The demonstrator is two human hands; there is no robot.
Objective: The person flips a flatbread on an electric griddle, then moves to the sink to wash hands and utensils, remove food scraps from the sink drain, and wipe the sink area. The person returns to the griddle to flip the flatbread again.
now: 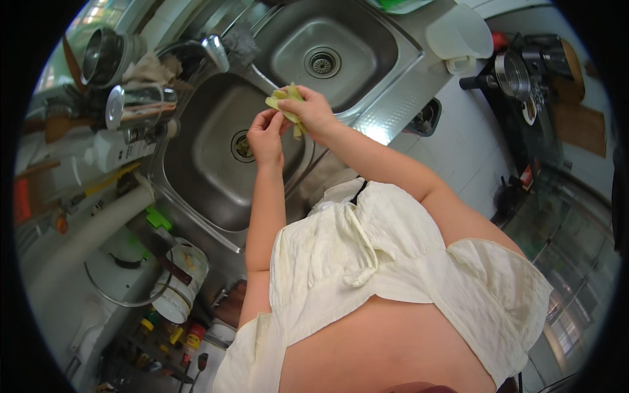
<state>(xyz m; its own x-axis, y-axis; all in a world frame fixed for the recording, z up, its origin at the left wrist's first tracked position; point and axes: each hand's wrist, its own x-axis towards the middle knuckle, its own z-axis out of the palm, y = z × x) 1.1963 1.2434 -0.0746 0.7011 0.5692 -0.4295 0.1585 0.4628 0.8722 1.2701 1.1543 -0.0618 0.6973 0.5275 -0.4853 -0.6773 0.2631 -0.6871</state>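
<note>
My right hand (315, 114) grips a bunch of pale green vegetable pieces (290, 104), flat strips that look like peelings or cut stalks. They are above the rim between two stainless steel basins. My left hand (265, 138) is pinched at the bunch's lower left edge, its thumb against the forefinger; what lies between those tips is mostly hidden. Beneath the left hand is the left basin (206, 172) of the sink. More greenish scraps (242, 147) lie in its drain. The right basin (290, 29), with its drain strainer (322, 63), lies beyond my hands.
A chrome faucet (215, 51) reaches over the left basin. Metal canister (140, 105), bowls (102, 56) and bottles crowd the left ledge. A translucent plastic jug (459, 34) stands on the right drainboard. A glass lid (128, 275) and a white container (173, 302) sit at lower left.
</note>
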